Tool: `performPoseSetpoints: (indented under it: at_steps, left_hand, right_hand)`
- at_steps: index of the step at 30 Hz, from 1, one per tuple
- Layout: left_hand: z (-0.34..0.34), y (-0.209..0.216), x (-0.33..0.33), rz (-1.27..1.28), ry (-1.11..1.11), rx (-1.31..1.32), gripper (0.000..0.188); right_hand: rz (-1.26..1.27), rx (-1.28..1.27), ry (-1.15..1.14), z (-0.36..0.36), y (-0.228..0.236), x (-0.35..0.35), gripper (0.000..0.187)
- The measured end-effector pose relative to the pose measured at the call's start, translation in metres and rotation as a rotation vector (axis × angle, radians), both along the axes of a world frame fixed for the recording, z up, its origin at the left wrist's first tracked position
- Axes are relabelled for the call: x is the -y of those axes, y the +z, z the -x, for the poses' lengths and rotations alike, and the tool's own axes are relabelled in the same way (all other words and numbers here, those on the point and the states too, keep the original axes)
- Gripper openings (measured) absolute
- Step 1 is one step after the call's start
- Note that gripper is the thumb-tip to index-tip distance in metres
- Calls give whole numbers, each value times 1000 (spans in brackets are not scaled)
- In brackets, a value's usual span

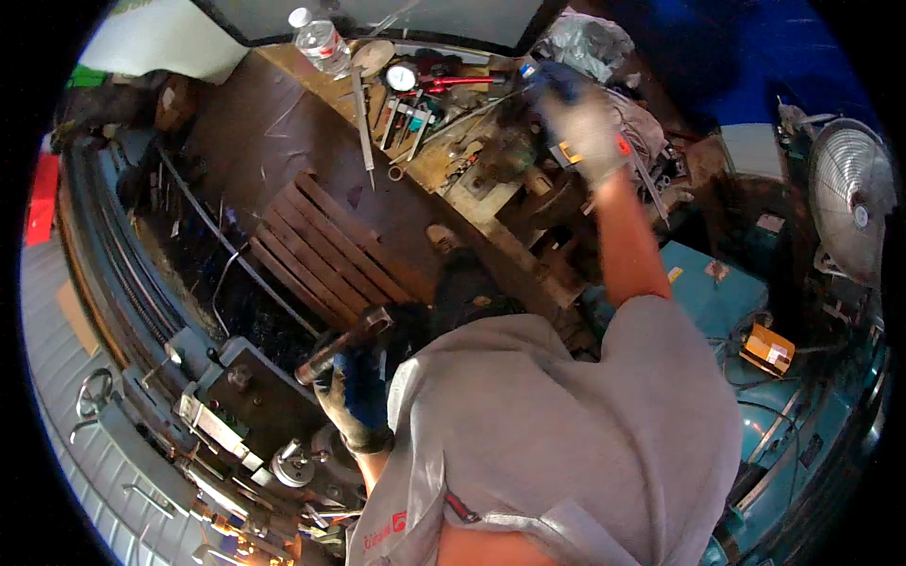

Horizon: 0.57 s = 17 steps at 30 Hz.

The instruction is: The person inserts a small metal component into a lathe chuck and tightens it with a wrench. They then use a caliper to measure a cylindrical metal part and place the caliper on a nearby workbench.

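My left hand [355, 401], in a blue and light glove, is beside my hip at the lower left. Its fingers are wrapped round a metal shaft-like part [342, 347], brownish grey, with a wider end that looks hollow. My right hand [583, 130], also gloved, reaches out over the cluttered workbench [477, 203] at the upper right. Motion smears its fingers, so I cannot make out whether they hold anything. Nearby on the bench lie a round white dial gauge [402, 77], a long red-handled tool [462, 81] and a steel caliper [363, 127].
A clear bottle [321, 43] stands at the bench's far end. A slatted wooden platform [326, 250] lies on the floor. A lathe [236, 387] runs along my left. At right are a metal fan [854, 203], a teal cabinet [713, 288] and an orange box [767, 350].
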<state>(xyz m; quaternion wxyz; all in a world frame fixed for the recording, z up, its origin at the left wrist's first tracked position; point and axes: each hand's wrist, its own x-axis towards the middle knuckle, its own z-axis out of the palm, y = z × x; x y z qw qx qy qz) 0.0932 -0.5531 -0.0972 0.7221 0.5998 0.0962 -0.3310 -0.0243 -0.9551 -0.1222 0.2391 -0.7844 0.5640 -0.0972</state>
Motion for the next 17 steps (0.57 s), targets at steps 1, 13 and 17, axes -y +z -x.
performPoseSetpoints:
  at_steps: [1, 13, 17]
  left_hand:
    - [-1, -3, 0, 31, -14, -42, 31]
    - [7, 3, 13, -184, -59, 156, 20]
    - [6, 4, 19, -45, -53, 128, 23]
  right_hand:
    - [-85, -413, -196, 29, 26, 23, 58]
    - [-213, -832, 122, 217, -117, 70, 61]
    - [20, -725, -119, 196, -79, 50, 73]
